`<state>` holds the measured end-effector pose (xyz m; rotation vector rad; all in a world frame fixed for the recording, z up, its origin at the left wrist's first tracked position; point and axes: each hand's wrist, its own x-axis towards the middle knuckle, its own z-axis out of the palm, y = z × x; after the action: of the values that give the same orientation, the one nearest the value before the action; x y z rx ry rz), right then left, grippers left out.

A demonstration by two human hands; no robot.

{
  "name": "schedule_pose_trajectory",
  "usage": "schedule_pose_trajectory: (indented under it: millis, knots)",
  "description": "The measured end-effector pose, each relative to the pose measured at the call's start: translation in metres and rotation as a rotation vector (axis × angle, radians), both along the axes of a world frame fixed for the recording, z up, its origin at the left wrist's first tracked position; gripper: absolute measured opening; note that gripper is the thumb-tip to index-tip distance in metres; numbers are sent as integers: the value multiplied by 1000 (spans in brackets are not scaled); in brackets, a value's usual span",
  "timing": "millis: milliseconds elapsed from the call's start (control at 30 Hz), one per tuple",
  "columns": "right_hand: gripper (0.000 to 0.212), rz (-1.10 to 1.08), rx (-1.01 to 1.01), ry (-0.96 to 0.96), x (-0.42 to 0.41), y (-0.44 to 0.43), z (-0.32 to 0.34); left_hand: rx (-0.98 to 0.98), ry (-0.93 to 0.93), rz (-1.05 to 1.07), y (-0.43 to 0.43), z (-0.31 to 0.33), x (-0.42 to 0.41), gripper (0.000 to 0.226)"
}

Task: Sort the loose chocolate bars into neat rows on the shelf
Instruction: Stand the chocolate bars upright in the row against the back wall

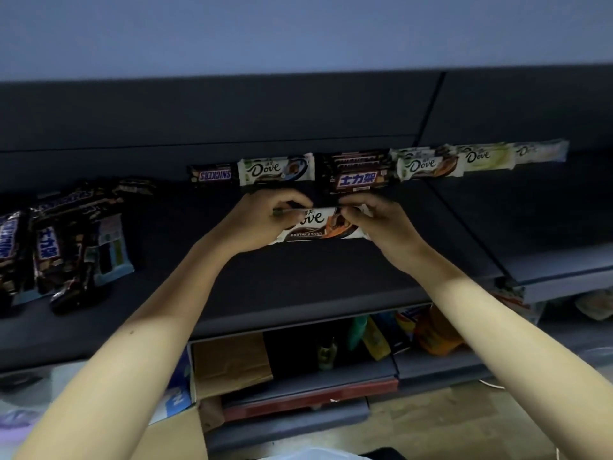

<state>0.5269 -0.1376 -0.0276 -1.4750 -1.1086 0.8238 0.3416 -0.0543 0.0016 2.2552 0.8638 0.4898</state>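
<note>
Dove bar (318, 224) pinched endwise by left hand (262, 220) and right hand (374, 224) | held parallel, just before back row (358, 167), likely for alignment

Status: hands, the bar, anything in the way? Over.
Left hand, right hand each pinch an end of the Dove bar. Bar level, short of back row. Loose pile far left, off path.
</note>
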Motion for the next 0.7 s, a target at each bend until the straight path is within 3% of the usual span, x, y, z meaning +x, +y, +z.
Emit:
schedule_pose_trajectory:
  millis: [133,267,400,533,700]
  knots:
    - [16,121,-55,238,13,-1,-3,-6,-71,80,-3,-8,7,16]
    - [16,40,-6,114,22,-1,-5,-65,-252,217,-5,-14,13,18]
    - [18,-12,36,125,31,1,-5,-357,-574,478,-4,-16,18,24]
    - [18,19,25,136,36,3,-7,-412,-517,539,-7,-23,19,31]
    - [20,58,14,142,39,8,-5,-400,-431,506,-14,-33,24,22]
